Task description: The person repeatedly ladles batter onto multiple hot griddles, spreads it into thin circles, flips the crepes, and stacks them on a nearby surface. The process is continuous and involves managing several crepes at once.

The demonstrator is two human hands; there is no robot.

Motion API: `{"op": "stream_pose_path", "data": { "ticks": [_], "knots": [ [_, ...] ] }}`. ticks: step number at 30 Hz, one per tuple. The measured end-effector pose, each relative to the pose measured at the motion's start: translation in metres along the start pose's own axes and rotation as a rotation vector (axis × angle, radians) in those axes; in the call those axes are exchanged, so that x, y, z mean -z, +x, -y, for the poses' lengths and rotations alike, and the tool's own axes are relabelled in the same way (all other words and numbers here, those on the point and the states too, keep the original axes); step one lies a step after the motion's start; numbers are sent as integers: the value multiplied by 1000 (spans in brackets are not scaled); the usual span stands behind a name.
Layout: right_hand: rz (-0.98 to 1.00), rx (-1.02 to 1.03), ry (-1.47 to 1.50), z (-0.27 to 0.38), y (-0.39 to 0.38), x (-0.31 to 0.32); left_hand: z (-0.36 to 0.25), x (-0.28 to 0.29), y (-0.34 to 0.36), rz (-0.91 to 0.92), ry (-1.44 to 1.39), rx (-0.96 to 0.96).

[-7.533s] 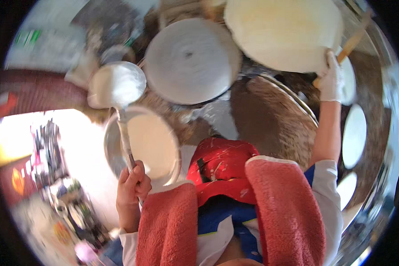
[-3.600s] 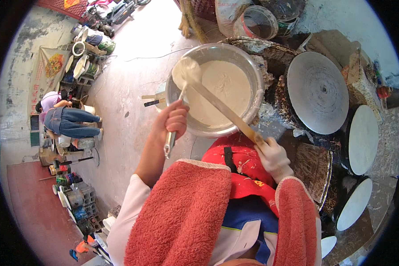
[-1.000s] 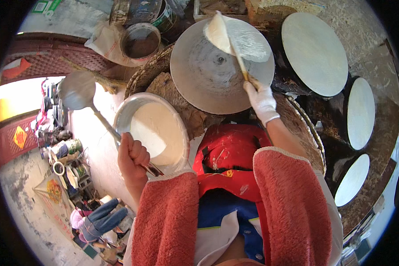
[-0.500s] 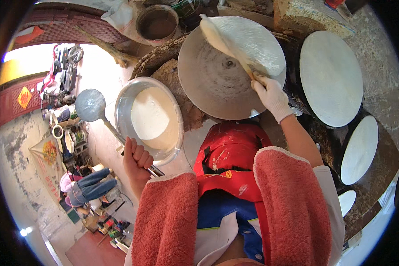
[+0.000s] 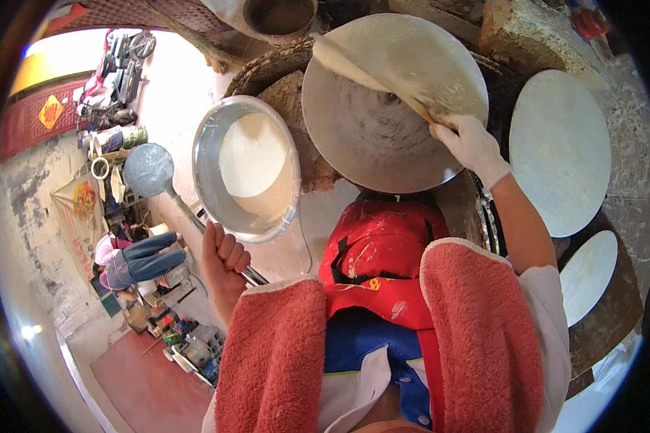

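Note:
My right hand, in a white glove, is closed on the handle of a long, flat wooden spatula. The blade lies across a large round griddle, where a thin, pale layer of batter covers the far and right part; the near left part is greyer. My bare left hand grips the metal handle of a long ladle, held out at the left with its round grey bowl up. Between ladle and griddle stands a wide basin of creamy batter.
Two more round griddles with pale surfaces, a large one and a smaller-looking one, stand at the right. A dark pot is at the far edge. At the left a person bends near tools and a red mat.
My right hand and the spatula have shifted slightly right across the griddle, and the batter looks thinner and more widely spread. The whole view has turned a little. My left hand keeps the ladle.

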State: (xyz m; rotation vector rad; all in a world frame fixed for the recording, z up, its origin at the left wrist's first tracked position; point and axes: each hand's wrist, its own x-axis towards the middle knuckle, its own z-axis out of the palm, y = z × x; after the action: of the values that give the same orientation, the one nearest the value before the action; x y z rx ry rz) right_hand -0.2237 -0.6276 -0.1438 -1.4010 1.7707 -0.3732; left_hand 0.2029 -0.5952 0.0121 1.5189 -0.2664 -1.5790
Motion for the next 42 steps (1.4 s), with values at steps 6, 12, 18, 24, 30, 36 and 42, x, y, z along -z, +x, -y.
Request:
{"op": "stream_pose_path", "data": {
  "ticks": [6, 12, 18, 24, 30, 36, 42],
  "knots": [
    [37, 116, -9, -6, 6, 35, 14, 7, -16, -15, -67, -2],
    [65, 188, -79, 0, 53, 26, 30, 11, -37, -88, -112, -13],
    [230, 204, -33, -10, 9, 30, 46, 27, -47, -110, -160, 8],
    [-49, 282, -93, 14, 55, 23, 46, 36, -55, -95, -125, 5],
    [179, 238, 83, -7, -6, -15, 29, 47, -41, -70, -60, 23],
    [38, -202, 536, -22, -151, -116, 0, 79, 8, 115, -5, 101],
    [-258, -407, 884, 53, -173, -250, -39, 133, 32, 156, 44, 101]
  ]
}}
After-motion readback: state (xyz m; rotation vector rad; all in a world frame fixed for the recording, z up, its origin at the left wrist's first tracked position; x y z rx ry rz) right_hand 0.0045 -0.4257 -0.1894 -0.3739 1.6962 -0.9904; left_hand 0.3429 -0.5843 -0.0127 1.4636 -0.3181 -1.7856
